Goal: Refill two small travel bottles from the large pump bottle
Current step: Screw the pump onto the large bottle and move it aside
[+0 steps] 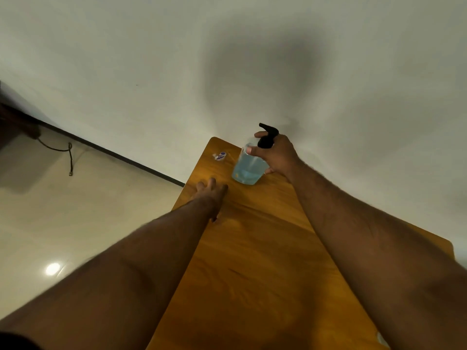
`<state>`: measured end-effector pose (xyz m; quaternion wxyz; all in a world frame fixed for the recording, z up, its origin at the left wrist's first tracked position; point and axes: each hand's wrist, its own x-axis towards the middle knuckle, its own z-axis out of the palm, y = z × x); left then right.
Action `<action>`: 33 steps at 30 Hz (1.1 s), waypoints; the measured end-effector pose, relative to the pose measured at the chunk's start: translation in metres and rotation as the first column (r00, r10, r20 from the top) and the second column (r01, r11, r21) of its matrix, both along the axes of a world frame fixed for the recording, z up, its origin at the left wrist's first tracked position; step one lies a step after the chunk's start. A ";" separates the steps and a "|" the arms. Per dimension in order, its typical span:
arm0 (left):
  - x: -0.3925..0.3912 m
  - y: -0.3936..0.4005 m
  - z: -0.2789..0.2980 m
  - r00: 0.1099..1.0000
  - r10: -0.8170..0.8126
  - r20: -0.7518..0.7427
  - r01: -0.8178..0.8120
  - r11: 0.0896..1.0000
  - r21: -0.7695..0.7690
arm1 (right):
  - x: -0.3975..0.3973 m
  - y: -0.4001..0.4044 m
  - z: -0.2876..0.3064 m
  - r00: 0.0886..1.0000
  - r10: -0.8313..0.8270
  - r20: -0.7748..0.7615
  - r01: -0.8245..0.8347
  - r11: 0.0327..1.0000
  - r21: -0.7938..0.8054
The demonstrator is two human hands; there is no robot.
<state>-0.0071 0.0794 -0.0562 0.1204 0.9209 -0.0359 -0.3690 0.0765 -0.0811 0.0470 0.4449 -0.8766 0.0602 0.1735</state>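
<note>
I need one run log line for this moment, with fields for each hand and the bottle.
right hand: grips pump bottle near neck | left hand: flat on table, holds nothing | travel bottles: not seen

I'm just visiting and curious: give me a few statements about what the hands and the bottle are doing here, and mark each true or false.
1. The right hand grips the pump bottle near its black pump head. True.
2. The pump bottle holds red liquid. False: the liquid is light blue.
3. The left hand rests on the wooden table, holding nothing that can be seen. True.
4. The left hand touches the pump bottle. False: it lies apart from it, nearer the table's left edge.
5. A small sticker lies on the table beyond the left hand. True.
</note>
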 end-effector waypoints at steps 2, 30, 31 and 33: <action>-0.002 -0.003 -0.002 0.999 0.032 0.019 -0.031 0.999 -0.011 | 0.003 -0.002 -0.005 0.999 -0.022 -0.041 0.025 0.998 0.064; -0.160 -0.246 -0.001 0.978 -0.208 0.001 0.201 0.944 -0.263 | -0.284 -0.309 -0.022 0.981 -0.128 -0.143 0.084 0.956 -0.280; -0.169 -0.266 0.000 0.974 -0.227 0.013 0.221 0.933 -0.284 | -0.299 -0.331 -0.020 0.977 -0.149 -0.151 0.101 0.953 -0.284; -0.184 -0.302 0.004 0.970 -0.241 0.033 0.239 0.919 -0.312 | -0.324 -0.368 -0.022 0.970 -0.200 -0.136 0.158 0.950 -0.267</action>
